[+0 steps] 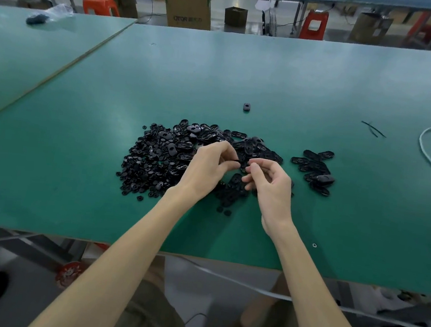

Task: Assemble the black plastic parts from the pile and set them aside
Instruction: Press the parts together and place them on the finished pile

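Green matting covers the table (76,147), and at its far left a clear plastic bag (57,12) lies with something dark in it. Nearer the middle spreads the pile of black plastic parts (156,156), with small round pieces on its left side and larger oval shells toward the back and right. The left hand (207,166) hovers over the pile's right side, thumb and fingers curled and pinching a thin black part (237,161) at their tips. Beyond the hands, well apart from the pile, a lone oval piece (246,107) sits flat on the mat. The right hand (270,181) faces the left one, its fingertips curled in close to the pinched part; whether it holds a piece of its own I cannot tell. Just right of the pile lies a separate cluster of oval parts (314,172). Farther right are thin black strips (373,129), then a white cable (428,155) curving toward the table's right edge.
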